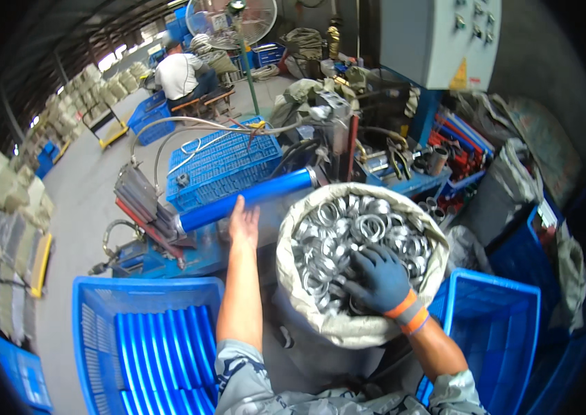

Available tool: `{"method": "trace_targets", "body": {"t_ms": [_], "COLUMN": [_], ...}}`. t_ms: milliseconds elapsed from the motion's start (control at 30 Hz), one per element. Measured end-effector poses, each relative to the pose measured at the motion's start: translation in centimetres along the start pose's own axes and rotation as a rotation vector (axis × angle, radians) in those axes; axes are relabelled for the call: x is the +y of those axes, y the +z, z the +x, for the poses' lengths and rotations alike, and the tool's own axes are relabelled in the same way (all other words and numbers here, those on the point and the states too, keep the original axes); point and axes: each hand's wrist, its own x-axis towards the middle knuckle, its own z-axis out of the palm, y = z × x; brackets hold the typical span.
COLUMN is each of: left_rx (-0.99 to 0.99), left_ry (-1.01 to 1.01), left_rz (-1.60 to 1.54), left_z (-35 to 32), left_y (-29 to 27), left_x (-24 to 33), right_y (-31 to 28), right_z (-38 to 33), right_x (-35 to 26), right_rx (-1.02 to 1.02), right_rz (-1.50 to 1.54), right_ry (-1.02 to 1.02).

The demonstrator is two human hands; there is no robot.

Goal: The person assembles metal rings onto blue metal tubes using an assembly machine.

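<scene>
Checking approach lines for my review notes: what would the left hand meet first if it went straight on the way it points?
Most likely the blue tube: the left hand points at it and overlaps it in the picture, though depth is unclear, so they may already touch.

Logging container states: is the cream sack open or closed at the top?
Open: the cream sack has its rim spread wide, showing silvery rings, with the gloved right hand among them.

Soft glare along blue tube (265, 191), fisheye-curved edges, black corners
</scene>
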Motion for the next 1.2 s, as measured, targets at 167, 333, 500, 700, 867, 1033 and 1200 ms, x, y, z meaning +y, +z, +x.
{"method": "trace_targets", "body": {"t_ms": [167, 333, 500, 700, 867, 1033, 1200], "left_rx": [0.039, 0.141, 0.160, 0.196, 0.127, -0.759, -0.920], "left_ry": [-0.132, -0.128, -0.140, -0.119, -0.191, 0.232, 0.069], "left_rz": [-0.011, 0.011, -0.004, 0.011, 0.145, 1.003, 1.308], "left_z": [5.8, 9.4, 10.4, 9.8, -1.4, -4.5, -5.7], "left_y": [-3.7, -6.4, -6.3, -6.6, -3.2, 6.7, 8.8], "left_x": [-6.2, -7.3, -7.6, -6.8, -4.7, -0.5, -7.6], "right_y": [0.6, 2.0, 3.1, 4.4, 2.4, -1.5, 0.5], "right_z": [2.2, 5.3, 7.2, 7.7, 6.5, 8.0, 3.7], "right_x": [-0.3, -1.0, -0.3, -0.1, 0.5, 8.3, 20.5], "right_rx": [-0.041, -0.097, -0.127, -0.142, 0.040, 0.139, 0.013], "right_rz": [-0.041, -0.031, -0.010, 0.026, 0.058, -0.068, 0.165], "right_ry": [0.031, 0.045, 0.074, 0.103, 0.041, 0.133, 0.536]}}
